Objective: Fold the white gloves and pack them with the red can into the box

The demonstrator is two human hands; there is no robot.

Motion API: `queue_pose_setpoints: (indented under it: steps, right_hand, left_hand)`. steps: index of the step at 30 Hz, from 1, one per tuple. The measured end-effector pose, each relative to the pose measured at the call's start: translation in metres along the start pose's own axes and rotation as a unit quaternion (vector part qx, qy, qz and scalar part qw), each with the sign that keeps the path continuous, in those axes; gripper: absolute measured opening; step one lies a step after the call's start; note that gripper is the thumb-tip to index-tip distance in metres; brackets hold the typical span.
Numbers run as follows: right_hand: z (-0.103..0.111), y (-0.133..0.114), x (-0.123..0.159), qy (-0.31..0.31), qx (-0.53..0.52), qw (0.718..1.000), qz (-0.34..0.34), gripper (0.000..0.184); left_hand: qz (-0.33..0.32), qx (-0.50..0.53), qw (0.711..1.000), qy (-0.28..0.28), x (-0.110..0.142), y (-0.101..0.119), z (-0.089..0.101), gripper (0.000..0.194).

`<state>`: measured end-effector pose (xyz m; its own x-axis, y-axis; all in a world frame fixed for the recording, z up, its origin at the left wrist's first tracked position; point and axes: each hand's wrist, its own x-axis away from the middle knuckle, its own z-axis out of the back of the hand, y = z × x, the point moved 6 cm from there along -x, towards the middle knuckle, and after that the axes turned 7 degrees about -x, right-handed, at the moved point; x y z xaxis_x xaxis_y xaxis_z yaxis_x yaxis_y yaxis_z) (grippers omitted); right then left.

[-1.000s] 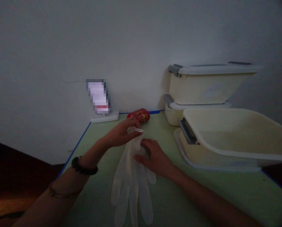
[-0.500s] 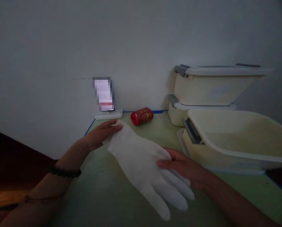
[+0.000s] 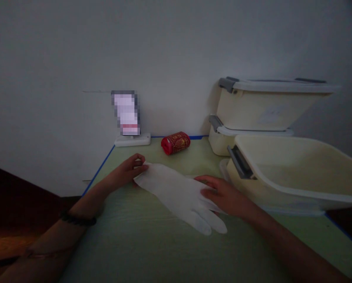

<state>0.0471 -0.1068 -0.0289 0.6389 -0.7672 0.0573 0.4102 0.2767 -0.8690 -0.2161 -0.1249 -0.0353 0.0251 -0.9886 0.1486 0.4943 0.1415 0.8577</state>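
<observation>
A white glove (image 3: 176,192) lies stretched out low over the green tabletop, its cuff to the left and its fingers pointing right and toward me. My left hand (image 3: 129,171) pinches the cuff edge between thumb and fingers. At the finger end, my right hand (image 3: 223,194) grips the glove, covering some of its fingers. Two glove fingers show clearly below that hand. Behind the glove lies a rolled red bundle (image 3: 176,143) with gold patterning.
A phone (image 3: 126,112) with a blurred screen stands on a white base (image 3: 133,140) against the wall. At right, two lidded cream bins (image 3: 252,110) are stacked behind an open cream bin (image 3: 282,196). Blue tape (image 3: 101,167) edges the green table (image 3: 152,247).
Both hands have lowered the glove closer to the tabletop, where it now looks flatter. My right hand has come further over the glove's fingers, and its cuff end has dropped.
</observation>
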Motion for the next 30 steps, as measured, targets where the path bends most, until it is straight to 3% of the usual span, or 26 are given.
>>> queue_pose_setpoints:
  steps: [4, 8, 12, 15, 17, 19, 23, 27, 30]
  right_hand:
    - [0.003, -0.012, 0.003, 0.047, 0.158, 0.986, -0.007, 0.037]
    - [-0.001, -0.025, 0.005, 0.083, 0.314, 0.945, -0.030, 0.036]
    - [-0.002, -0.038, -0.004, 0.150, 0.399, 0.905, 0.009, 0.031]
    - [-0.007, -0.044, -0.017, 0.150, 0.404, 0.900, 0.069, 0.027]
    - [-0.015, -0.044, -0.025, 0.106, 0.389, 0.909, 0.102, 0.026]
    - [-0.023, -0.041, -0.027, 0.070, 0.376, 0.916, 0.117, 0.026]
    - [-0.028, -0.042, -0.018, 0.051, 0.336, 0.930, 0.140, 0.025]
    - [-0.040, -0.045, 0.002, -0.070, 0.265, 0.944, 0.185, 0.036]
    - [-0.041, -0.042, 0.009, -0.105, 0.258, 0.945, 0.173, 0.026]
  left_hand:
    - [0.016, -0.062, 0.998, 0.013, 0.002, -0.004, 0.007, 0.030]
    - [0.003, -0.178, 0.983, 0.053, 0.002, -0.008, 0.018, 0.031]
    - [-0.053, -0.337, 0.929, 0.139, 0.007, 0.002, 0.022, 0.041]
    - [-0.171, -0.410, 0.877, 0.182, 0.015, 0.027, 0.012, 0.029]
    - [-0.273, -0.433, 0.850, 0.125, 0.021, 0.042, -0.004, 0.019]
    - [-0.324, -0.449, 0.832, 0.043, 0.025, 0.047, -0.017, 0.019]
    - [-0.290, -0.431, 0.853, -0.050, 0.028, 0.041, -0.018, 0.023]
    - [-0.232, -0.383, 0.886, -0.116, 0.035, 0.032, -0.008, 0.033]
    - [-0.223, -0.365, 0.894, -0.135, 0.038, 0.029, -0.005, 0.045]
